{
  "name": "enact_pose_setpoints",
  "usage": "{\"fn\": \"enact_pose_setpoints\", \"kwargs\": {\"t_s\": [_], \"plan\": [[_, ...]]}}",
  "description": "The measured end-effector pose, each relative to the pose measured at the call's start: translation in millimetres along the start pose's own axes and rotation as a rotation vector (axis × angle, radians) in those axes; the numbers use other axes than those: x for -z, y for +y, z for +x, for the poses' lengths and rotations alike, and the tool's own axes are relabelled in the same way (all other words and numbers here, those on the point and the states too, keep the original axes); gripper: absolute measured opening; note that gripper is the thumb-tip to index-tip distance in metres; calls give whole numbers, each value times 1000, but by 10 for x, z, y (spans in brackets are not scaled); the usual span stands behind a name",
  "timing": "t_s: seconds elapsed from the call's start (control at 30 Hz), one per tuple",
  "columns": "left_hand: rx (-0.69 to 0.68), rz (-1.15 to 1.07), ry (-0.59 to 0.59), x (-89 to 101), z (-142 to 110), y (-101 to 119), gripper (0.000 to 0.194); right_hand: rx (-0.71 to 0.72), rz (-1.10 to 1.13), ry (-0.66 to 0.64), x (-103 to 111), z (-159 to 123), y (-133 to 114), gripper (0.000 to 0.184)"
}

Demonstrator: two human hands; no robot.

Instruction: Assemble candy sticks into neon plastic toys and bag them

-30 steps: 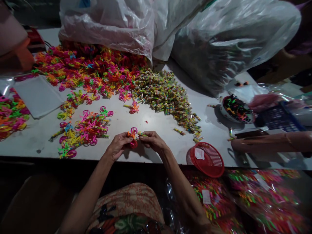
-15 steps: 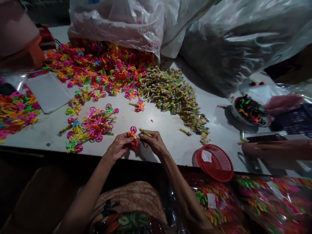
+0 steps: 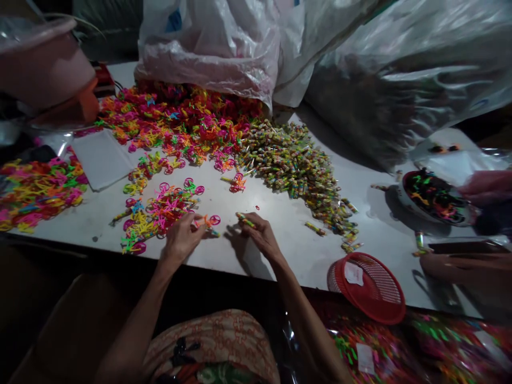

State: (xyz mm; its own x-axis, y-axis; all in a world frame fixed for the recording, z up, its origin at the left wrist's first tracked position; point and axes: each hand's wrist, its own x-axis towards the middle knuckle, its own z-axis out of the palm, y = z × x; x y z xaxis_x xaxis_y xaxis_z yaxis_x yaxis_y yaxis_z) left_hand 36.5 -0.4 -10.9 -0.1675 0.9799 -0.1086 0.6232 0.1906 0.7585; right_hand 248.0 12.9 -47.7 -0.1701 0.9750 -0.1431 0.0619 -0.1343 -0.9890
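Note:
My left hand [image 3: 183, 237] pinches a small orange plastic bicycle toy [image 3: 207, 221] with a magenta wheel and a short printed tube on it. It is just right of a small heap of pink, yellow and green toys [image 3: 164, 208] with tubes among them. In my right hand [image 3: 258, 234] is a slim printed candy tube [image 3: 245, 220], held between thumb and fingers above the white table [image 3: 224, 256]. The hands are apart. Beyond them lies a single orange-red toy [image 3: 237, 183] with a tube. A large pile of printed tubes [image 3: 296, 160] spreads behind my right hand.
A big heap of bright plastic toys [image 3: 180, 120] spills from a plastic sack [image 3: 212, 64]. A red basket [image 3: 370, 288] stands at the table's front edge. Another person's arm [image 3: 468, 261] reaches in at right, near a bowl of toys [image 3: 432, 200]. A white tray [image 3: 102, 160] lies left.
My hands have moved apart. The left has carried the orange toy leftward to the small heap, while the right keeps its tube. The view has shifted slightly.

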Motion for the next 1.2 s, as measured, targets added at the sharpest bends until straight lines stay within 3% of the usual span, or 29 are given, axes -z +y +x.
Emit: {"fn": "enact_pose_setpoints", "kwargs": {"t_s": [0.07, 0.17, 0.3, 0.4, 0.53, 0.63, 0.77, 0.87, 1.0, 1.1, 1.2], "plan": [[-105, 311, 108, 175, 85, 52, 20, -35, -22, 63, 133, 73, 80, 42], [-104, 567, 59, 313, 263, 139, 24, -14, -233, 169, 227, 136, 177, 37], [-90, 683, 58, 274, 603, 173, 28, 79, -681, 263, 157, 115, 208, 25], [-102, 705, 130, 193, 918, 130, 32, 87, -807, 285, 79, 76, 202, 27], [-37, 748, 47, 83, 1277, 52, 31, 119, -778, 337, 30, 48, 235, 31], [-66, 700, 15, 4, 1389, 26, 25, 133, -732, 371, 20, 45, 269, 31], [-84, 562, 85, -46, 1356, 30, 14, 146, -635, 356, 69, 77, 268, 32], [-68, 463, 140, -39, 1279, 21, 22, 115, -471, 300, 136, 126, 256, 32], [-63, 542, 228, -37, 1221, 10, 29, 31, -284, 286, 147, 173, 278, 34], [-73, 671, 91, -77, 1249, 40, 33, 66, -288, 364, 96, 174, 308, 33], [-112, 688, 9, -142, 1294, 73, 24, 116, -316, 399, 61, 162, 319, 30]]}}
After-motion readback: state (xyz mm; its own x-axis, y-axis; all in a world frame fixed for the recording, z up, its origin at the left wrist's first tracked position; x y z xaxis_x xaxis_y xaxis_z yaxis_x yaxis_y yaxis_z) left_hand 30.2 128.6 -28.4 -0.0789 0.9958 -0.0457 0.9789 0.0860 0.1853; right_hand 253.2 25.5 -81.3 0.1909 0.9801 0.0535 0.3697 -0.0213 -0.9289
